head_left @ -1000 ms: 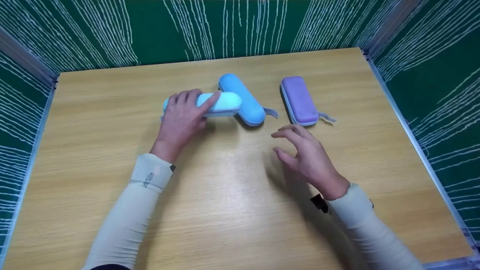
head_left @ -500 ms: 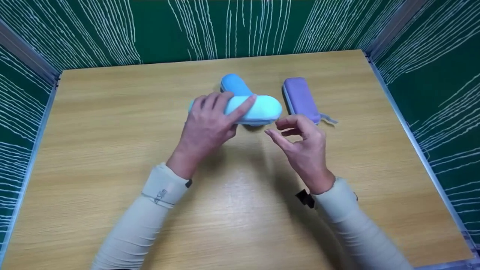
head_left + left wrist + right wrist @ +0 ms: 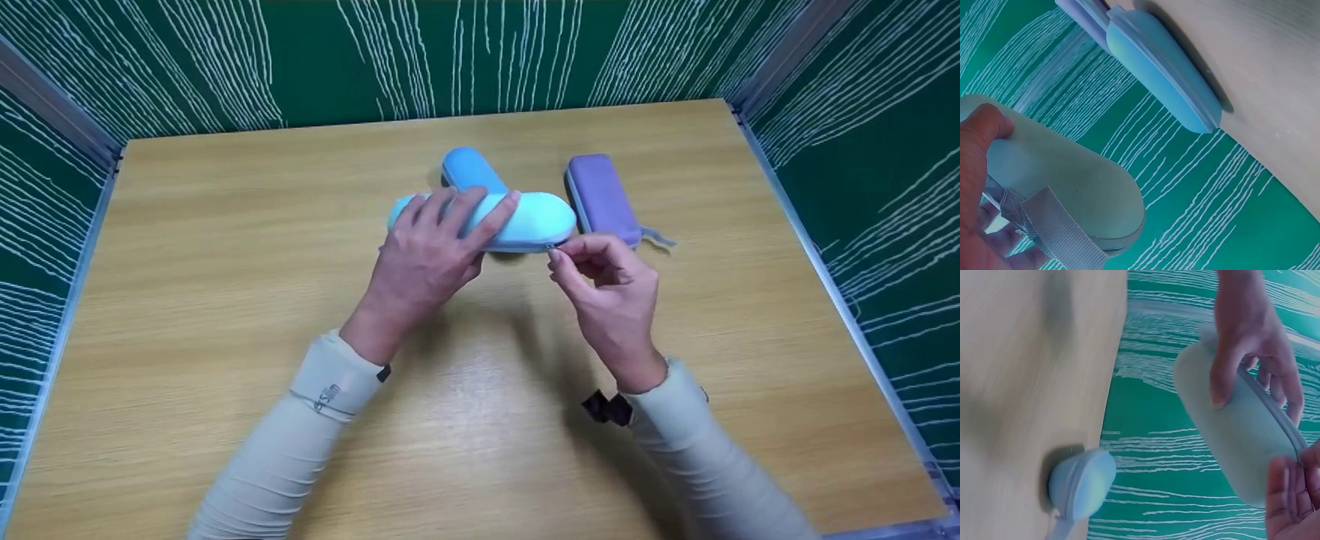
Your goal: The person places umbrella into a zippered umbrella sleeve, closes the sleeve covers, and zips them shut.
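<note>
Above the table, my left hand grips a turquoise zippered hard case from over its top, thumb on the near side. A grey fabric strap hangs off one end of this case in the left wrist view. At the other end, the thumb and forefinger of my right hand pinch the small zipper pull. The case looks zipped along its seam. Behind it a blue zippered case lies on the table, partly hidden by the held one.
Right of the blue case lies a purple zippered case with a grey strap. The wooden table is bordered by green walls with white streaks at the back and sides.
My left hand has carried the turquoise case to the right, in front of the blue one. My right hand has moved from apart to the case's end and now pinches its zipper pull.
</note>
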`<state>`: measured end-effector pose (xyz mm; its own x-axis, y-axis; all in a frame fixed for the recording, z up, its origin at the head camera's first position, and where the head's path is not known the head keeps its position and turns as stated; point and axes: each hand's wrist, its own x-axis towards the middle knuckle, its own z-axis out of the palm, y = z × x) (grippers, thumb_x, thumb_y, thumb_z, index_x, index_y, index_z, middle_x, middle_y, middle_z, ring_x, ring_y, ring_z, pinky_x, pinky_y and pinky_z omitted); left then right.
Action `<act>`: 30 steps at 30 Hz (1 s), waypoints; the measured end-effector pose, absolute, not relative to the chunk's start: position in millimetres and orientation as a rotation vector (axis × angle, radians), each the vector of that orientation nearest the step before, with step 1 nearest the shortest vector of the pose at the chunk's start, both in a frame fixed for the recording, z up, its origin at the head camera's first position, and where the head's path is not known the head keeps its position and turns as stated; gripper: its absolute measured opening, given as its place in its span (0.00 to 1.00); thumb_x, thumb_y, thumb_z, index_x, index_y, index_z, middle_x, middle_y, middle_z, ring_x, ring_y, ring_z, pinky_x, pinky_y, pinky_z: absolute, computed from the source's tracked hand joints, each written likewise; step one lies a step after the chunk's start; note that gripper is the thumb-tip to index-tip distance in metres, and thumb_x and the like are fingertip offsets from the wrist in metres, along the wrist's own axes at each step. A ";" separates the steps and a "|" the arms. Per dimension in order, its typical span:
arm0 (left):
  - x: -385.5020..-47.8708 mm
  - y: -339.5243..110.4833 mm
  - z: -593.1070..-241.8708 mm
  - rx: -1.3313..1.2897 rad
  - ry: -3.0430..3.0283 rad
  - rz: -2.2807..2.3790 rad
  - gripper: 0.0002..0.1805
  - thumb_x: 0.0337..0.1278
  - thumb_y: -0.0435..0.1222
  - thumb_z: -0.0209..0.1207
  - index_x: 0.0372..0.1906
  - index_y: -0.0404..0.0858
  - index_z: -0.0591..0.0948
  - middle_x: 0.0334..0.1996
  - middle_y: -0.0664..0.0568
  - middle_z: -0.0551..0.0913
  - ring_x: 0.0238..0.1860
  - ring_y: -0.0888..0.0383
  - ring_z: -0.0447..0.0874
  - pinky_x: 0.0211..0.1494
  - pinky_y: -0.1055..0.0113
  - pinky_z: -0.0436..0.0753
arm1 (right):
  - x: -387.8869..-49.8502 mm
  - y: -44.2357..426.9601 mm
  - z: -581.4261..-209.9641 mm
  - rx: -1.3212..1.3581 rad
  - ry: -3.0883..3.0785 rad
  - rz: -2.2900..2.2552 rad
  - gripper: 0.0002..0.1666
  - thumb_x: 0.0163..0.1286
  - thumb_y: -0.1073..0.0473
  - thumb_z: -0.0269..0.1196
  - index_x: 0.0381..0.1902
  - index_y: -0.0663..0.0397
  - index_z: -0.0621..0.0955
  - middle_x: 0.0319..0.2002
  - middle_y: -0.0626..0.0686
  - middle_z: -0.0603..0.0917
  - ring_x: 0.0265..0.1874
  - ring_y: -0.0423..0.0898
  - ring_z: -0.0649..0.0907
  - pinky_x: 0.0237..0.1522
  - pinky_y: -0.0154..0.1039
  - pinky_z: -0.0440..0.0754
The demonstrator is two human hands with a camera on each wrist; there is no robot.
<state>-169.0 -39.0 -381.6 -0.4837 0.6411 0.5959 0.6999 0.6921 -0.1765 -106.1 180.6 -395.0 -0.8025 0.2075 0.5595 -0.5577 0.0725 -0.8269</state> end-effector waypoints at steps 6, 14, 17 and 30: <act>-167.7 -38.2 -383.3 -1.028 -2.281 -0.102 0.39 0.64 0.40 0.68 0.76 0.45 0.64 0.65 0.41 0.74 0.61 0.40 0.79 0.62 0.40 0.79 | -105.2 182.0 -392.4 0.354 -1.745 2.008 0.06 0.63 0.78 0.69 0.34 0.78 0.81 0.29 0.63 0.86 0.26 0.51 0.87 0.33 0.38 0.87; -167.5 -37.8 -383.9 -1.061 -2.346 -0.125 0.42 0.61 0.39 0.71 0.75 0.45 0.61 0.65 0.39 0.72 0.64 0.40 0.76 0.65 0.37 0.74 | -103.3 194.3 -383.5 0.407 -1.952 1.888 0.05 0.66 0.74 0.69 0.36 0.74 0.83 0.32 0.64 0.86 0.30 0.51 0.88 0.37 0.40 0.88; -168.0 -37.4 -386.1 -1.069 -2.339 -0.123 0.40 0.62 0.38 0.70 0.73 0.45 0.62 0.64 0.39 0.73 0.63 0.40 0.77 0.64 0.37 0.75 | -103.2 200.2 -382.4 0.420 -1.993 1.864 0.05 0.68 0.73 0.68 0.36 0.74 0.82 0.32 0.65 0.86 0.30 0.50 0.87 0.37 0.40 0.87; -166.6 -33.2 -388.9 -1.114 -2.541 -0.282 0.44 0.58 0.34 0.73 0.76 0.47 0.62 0.68 0.43 0.69 0.69 0.43 0.68 0.69 0.34 0.67 | -103.9 213.8 -387.4 0.459 -2.007 1.900 0.04 0.66 0.77 0.68 0.34 0.75 0.82 0.29 0.64 0.84 0.27 0.48 0.86 0.33 0.37 0.86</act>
